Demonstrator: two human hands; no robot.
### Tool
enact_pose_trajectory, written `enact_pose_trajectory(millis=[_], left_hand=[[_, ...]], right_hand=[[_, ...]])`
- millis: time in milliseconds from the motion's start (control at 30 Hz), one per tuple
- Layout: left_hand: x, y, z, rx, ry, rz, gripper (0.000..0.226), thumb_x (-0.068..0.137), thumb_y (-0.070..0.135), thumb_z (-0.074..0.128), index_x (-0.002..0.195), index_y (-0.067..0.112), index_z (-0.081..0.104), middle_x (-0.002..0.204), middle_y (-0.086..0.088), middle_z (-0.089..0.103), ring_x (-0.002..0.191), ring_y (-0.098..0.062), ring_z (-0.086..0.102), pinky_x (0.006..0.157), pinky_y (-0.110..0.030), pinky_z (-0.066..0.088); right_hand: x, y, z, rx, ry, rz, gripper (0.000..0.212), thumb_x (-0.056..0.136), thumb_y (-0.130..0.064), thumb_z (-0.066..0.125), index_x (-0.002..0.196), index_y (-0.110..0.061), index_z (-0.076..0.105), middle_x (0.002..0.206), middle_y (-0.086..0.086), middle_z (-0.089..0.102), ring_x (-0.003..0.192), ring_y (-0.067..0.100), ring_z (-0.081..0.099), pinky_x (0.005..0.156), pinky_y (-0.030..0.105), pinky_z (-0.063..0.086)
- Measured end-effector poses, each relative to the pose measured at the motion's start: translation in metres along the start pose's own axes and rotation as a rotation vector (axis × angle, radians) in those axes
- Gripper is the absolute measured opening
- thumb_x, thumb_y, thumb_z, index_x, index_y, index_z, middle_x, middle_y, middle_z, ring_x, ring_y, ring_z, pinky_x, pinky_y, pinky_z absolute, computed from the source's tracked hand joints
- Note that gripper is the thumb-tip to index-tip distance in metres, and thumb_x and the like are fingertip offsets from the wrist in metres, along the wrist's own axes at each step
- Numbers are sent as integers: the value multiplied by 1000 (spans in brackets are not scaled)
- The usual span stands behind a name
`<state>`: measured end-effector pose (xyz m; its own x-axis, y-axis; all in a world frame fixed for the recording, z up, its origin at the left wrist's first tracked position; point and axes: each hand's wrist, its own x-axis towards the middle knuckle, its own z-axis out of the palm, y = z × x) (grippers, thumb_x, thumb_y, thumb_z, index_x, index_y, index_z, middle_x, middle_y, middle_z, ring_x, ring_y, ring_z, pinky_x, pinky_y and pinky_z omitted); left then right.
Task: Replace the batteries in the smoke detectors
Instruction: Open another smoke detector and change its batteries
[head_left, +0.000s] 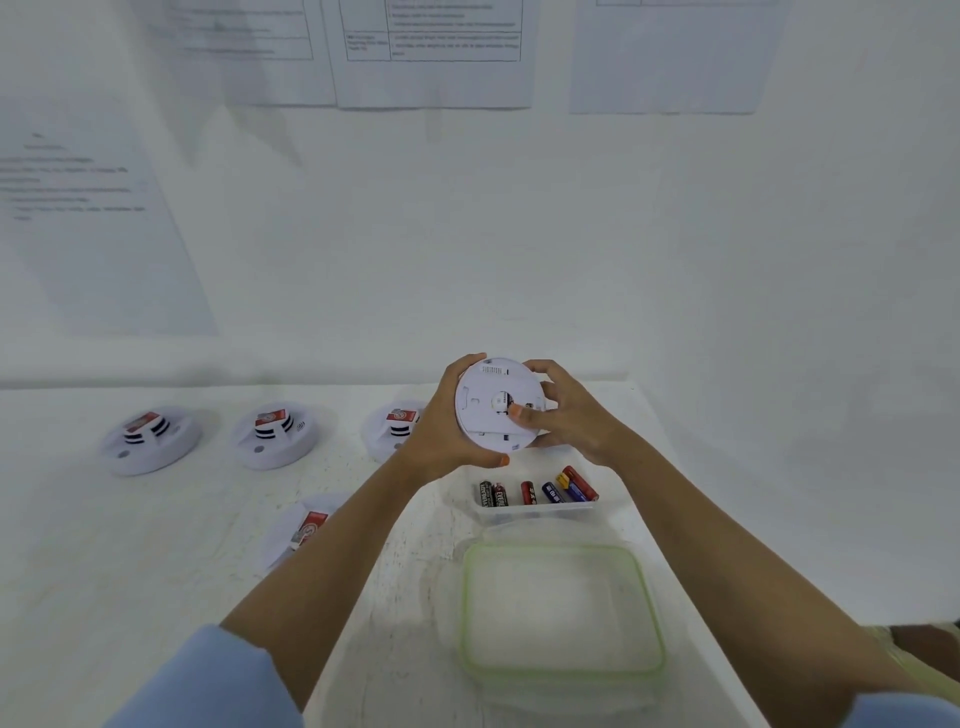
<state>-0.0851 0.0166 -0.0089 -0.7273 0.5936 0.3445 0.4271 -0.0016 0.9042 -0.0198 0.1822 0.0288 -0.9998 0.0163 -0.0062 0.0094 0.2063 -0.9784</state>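
My arms reach forward from both sides and meet in front of me, forearms bare, blue sleeves (208, 680) bunched at the elbows. My left hand (447, 431) is turned palm inward, fingers curled over the top rim of the smoke detector (480, 421) and thumb hooked under its lower edge. My right hand (576, 415) grips the opposite rim, fingers curled round the top, thumb tip laid on the back face near the middle.

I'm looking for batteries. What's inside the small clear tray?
Loose red, black and blue batteries lie side by side in the small clear tray. Its front rim hides their lower ends.
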Motion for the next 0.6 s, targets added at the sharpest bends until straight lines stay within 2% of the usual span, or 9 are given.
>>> enact_pose_trajectory(millis=[100,200,267,400,500,600], left_hand=[[-1,2,-2,-2,28,0,100,45,-2,80,128,23,30,124,10,43,107,12,47,75,-14,51],[-2,5,-5,8,27,2,98,47,0,80,127,21,29,124,10,42,107,14,47,76,-12,49],[-2,8,-5,0,10,-1,97,47,-3,78,128,20,29,126,9,42,108,13,48,79,-11,48],[-3,14,-8,-1,5,16,98,51,-16,80,127,17,29,123,13,42,103,21,46,77,-4,44],[-4,15,-11,17,-4,36,95,50,-7,80,126,20,31,124,9,42,104,20,46,80,-3,42],[-3,15,-12,14,-17,22,94,48,-2,80,125,26,33,127,6,43,109,13,48,83,-7,44]], right_hand=[[0,-5,1,-270,86,-188,67,76,-20,75,130,-27,37,120,-6,43,107,16,48,82,18,48],[2,-10,3,-611,117,-372,72,65,-30,81,128,-27,44,114,-14,36,111,11,37,95,26,36],[3,-14,6,-798,115,-404,72,61,-34,78,125,-27,47,115,-9,36,105,9,35,92,26,31],[4,-22,9,-899,101,-426,69,63,-32,78,123,-20,48,118,-3,45,98,7,35,83,23,29],[4,-28,8,-895,61,-421,67,64,-26,79,123,-16,50,114,-3,47,98,8,38,80,20,33],[4,-34,7,-889,35,-418,65,65,-22,79,124,-14,51,106,-7,42,97,8,39,74,8,31]])
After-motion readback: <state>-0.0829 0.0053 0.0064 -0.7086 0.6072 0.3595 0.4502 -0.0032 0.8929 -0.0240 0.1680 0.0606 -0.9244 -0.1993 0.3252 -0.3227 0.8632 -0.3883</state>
